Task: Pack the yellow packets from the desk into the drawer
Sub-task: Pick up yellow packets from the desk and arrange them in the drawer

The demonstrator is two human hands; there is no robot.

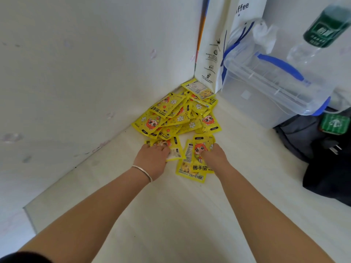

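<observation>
A heap of several yellow hand-warmer packets (176, 114) lies on the white desk (171, 215), pushed into the corner against the wall. My left hand (152, 157), with a thin bracelet on the wrist, curls its fingers over a packet (175, 148) at the heap's near edge. My right hand (215, 156) grips a packet with an orange-haired cartoon figure (199, 147), which lies on top of another packet (185, 168). No drawer is in view.
A white paper bag (212, 44) stands in the corner behind the heap. To its right is a clear plastic box (266, 92) with blue handles, with a green-labelled bottle (326, 25) above it. A black bag (322, 158) and a plug (334, 149) lie at the right edge.
</observation>
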